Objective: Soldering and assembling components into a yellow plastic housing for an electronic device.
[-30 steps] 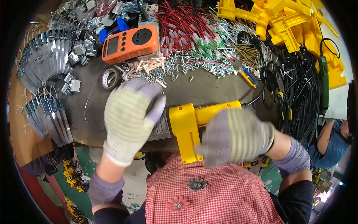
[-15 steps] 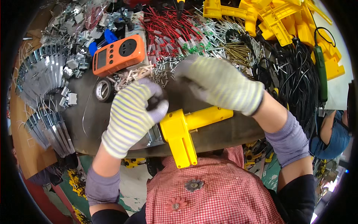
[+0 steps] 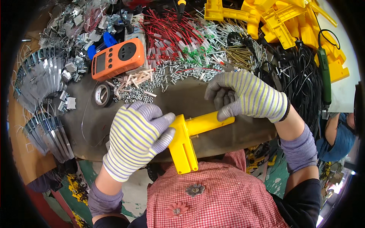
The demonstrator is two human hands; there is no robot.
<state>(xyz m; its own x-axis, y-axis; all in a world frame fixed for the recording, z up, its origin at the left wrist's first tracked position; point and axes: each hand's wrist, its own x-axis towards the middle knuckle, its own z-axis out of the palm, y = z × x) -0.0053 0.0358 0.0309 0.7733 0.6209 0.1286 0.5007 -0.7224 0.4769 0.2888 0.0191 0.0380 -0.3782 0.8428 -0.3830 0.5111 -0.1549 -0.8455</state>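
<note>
A yellow T-shaped plastic part (image 3: 188, 140) lies at the near edge of the dark work table (image 3: 95, 129), its stem pointing toward me. My left hand (image 3: 137, 136), in a striped glove, grips the part's left end. My right hand (image 3: 247, 97), also gloved, rests on the table just beyond the part's right arm, its thumb touching that arm and its fingers curled near the screws. Whether the right fingers hold a small piece is hidden.
An orange handheld meter (image 3: 118, 60) and a tape roll (image 3: 102, 94) sit at the back left. Red wires (image 3: 167, 30), loose screws (image 3: 182, 72), metal brackets (image 3: 42, 83), black cables (image 3: 300, 83) and several yellow parts (image 3: 273, 19) crowd the back. Another person (image 3: 334, 129) is at the right.
My right hand has moved from over the part's near end up and to the right, toward the screws. My left hand has settled lower onto the part's left end.
</note>
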